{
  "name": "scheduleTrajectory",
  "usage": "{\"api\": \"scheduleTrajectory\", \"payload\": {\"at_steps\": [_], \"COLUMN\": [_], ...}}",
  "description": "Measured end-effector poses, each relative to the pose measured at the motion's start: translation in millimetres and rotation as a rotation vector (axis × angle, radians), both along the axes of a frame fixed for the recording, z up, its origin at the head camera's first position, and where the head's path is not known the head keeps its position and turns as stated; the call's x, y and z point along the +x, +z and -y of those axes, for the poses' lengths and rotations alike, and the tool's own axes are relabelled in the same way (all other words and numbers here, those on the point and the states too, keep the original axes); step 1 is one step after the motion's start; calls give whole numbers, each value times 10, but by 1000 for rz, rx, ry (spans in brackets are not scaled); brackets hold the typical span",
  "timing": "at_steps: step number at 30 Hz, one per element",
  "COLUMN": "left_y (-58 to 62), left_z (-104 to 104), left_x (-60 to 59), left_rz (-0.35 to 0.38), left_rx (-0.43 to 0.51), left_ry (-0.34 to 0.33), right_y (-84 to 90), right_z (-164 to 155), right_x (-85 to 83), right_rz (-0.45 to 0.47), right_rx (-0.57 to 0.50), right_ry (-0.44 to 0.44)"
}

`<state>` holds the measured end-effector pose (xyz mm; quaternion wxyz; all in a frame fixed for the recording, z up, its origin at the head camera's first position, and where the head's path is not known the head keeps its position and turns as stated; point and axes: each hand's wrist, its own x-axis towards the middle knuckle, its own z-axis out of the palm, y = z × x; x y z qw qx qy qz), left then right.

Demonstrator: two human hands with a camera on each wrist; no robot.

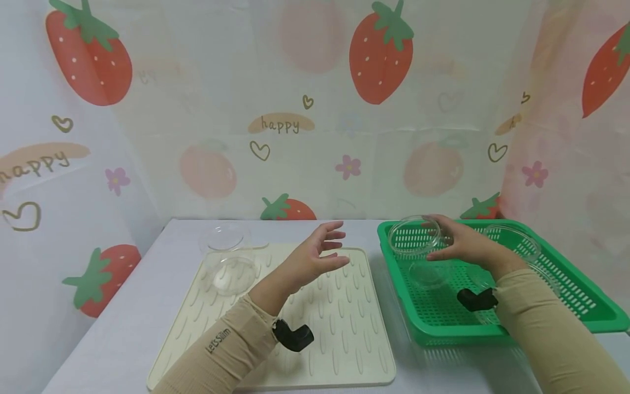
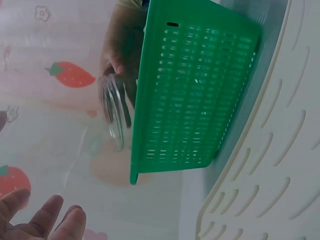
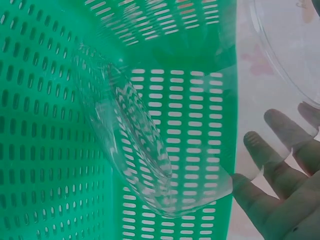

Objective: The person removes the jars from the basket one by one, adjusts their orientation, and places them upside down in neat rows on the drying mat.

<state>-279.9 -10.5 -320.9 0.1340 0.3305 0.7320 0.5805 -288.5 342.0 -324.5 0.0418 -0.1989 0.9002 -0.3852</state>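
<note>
Two hands are apart: the right hand (image 1: 465, 244) grips a clear glass dish (image 1: 414, 236) above the green basket (image 1: 566, 306), while the left hand (image 1: 317, 254) hovers open-fingered over the cream mat (image 1: 344, 339)

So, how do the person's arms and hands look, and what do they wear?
Both hands, left hand and right hand, are bare, without gloves or rings. Each arm wears a snug beige sleeve down to the wrist; the left one bears small dark lettering. A small black device sits at each wrist.
</note>
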Motion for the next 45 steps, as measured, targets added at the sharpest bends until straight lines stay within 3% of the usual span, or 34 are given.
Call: {"api": "scheduleTrajectory", "payload": {"at_steps": [10, 17, 24, 28, 32, 36, 39, 43, 45], "left_y": [17, 11, -179, -214, -205, -48, -10, -105, -102], "left_z": [26, 45, 45, 57, 81, 122, 143, 162, 180], "left_x": [4, -20, -202, -228, -221, -102, -101, -219, -222], "left_rz": [-12, -11, -12, -30, -40, -22, -12, -23, -32], "left_rx": [-5, 2, 24, 30, 39, 27, 14, 31, 44], "left_ry": [6, 8, 21, 32, 40, 34, 33, 52, 63], "right_y": [15, 90, 169, 238, 335, 425, 484, 579, 629], "right_z": [15, 22, 40, 41, 45, 58, 72, 114, 150], "right_x": [-7, 17, 31, 66, 92, 102, 97, 92, 97], "right_rz": [-33, -77, -112, -127, -171, -214, -236, -262, -271], "right_rx": [57, 42, 52, 67, 79, 72, 50, 40, 42], "right_ry": [-45, -12, -12, -30, -18, -16, -5, 27, 38]}}
